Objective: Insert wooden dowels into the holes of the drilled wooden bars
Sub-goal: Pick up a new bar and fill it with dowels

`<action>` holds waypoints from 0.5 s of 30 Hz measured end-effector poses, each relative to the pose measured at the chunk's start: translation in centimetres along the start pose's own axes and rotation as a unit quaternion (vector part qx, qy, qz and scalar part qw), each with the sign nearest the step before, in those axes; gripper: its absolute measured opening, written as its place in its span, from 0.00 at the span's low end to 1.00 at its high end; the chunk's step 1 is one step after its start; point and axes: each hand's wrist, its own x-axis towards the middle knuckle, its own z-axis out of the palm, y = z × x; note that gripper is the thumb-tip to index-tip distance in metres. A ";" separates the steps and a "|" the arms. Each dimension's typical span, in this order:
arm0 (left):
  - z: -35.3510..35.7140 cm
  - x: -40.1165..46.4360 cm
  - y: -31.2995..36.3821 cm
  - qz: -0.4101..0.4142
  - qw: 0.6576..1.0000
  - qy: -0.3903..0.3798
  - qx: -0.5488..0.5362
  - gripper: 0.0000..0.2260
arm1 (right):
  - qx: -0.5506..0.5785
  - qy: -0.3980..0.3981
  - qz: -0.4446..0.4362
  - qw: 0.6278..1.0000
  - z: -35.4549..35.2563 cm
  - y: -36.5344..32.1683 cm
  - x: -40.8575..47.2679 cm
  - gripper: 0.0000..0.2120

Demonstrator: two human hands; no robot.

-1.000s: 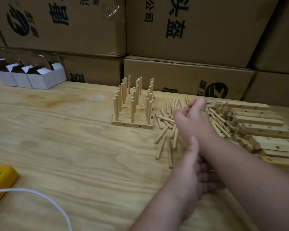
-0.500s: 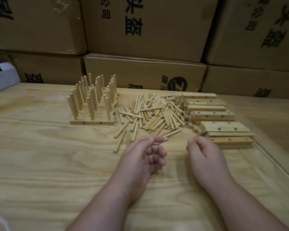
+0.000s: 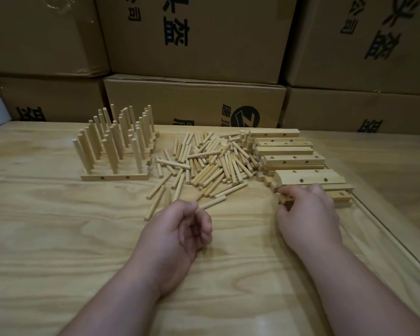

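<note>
Since half a second ago the right hand (image 3: 308,219) has moved out from the bare worktop (image 3: 46,226) to the nearest drilled bar (image 3: 285,202) at the front of the stack of drilled bars (image 3: 291,161), and its fingers (image 3: 285,191) are now curling over that bar's left end, gripping it. The left hand (image 3: 180,236) is lying near the worktop's middle as before, but its fingers (image 3: 201,229) are now curled in more tightly toward the palm; whether they are holding a dowel is hard to tell. The view itself is sitting a little closer. The stack is lying toward the right edge, perhaps ten bars, though overlap is making the count unsure. The loose dowels (image 3: 209,166) are lying in one heap between the stack and the finished bars (image 3: 117,151), far too many and too tangled to count. The finished bars are standing toward the back left, each with three upright dowels, roughly seven rows. Cardboard boxes (image 3: 194,103) are lining the back edge
</note>
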 end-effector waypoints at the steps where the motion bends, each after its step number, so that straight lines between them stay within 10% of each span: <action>1: -0.1 -0.1 0.0 0.005 1.000 -0.003 0.004 0.22 | -0.007 0.009 -0.006 1.000 0.0 0.0 0.1 0.16; 15: 0.5 0.1 -0.2 0.075 0.996 0.000 0.042 0.36 | 0.177 0.158 -0.320 0.917 1.2 -4.8 -2.8 0.12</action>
